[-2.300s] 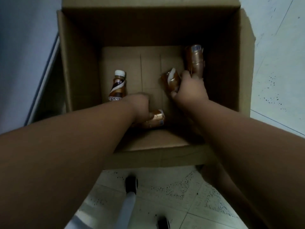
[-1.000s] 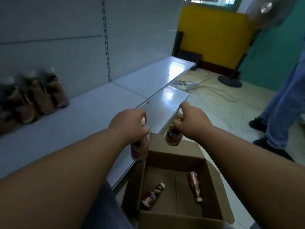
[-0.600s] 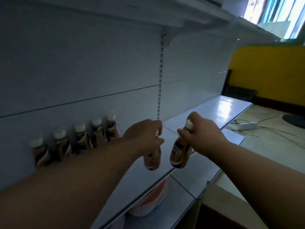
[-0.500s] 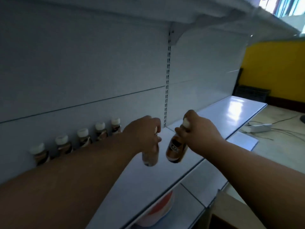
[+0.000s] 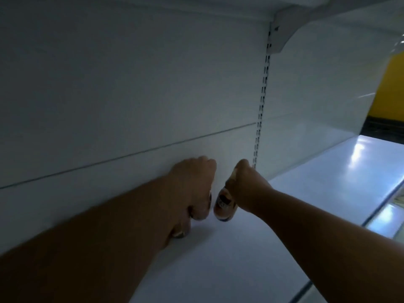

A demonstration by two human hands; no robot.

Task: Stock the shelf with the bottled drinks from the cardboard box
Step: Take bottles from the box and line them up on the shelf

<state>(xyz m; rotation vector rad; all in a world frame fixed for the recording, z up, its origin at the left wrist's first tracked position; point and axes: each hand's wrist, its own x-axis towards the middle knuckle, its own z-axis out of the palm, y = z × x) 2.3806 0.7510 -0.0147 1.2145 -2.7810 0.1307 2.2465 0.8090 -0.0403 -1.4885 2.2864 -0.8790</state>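
Both arms reach deep over the white shelf (image 5: 218,265), near its back panel. My right hand (image 5: 244,184) grips a brown bottled drink (image 5: 225,206) by its top; the bottle hangs tilted just above the shelf surface. My left hand (image 5: 194,184) is closed around a second bottle (image 5: 182,231), almost wholly hidden by the fingers, with only its lower end showing close to the shelf. The two bottles are side by side, a small gap between them. The cardboard box and the row of bottles on the shelf are out of view.
The white back panel (image 5: 131,95) rises right behind the hands, with a slotted upright (image 5: 261,106) to their right. An upper shelf bracket (image 5: 282,29) hangs overhead. The shelf continues glossy to the right (image 5: 349,171), and a yellow wall (image 5: 391,88) shows beyond.
Both hands moved forward and down toward the back of the shelf with their bottles. The view swung right and closer, so the row of stocked bottles left the frame.
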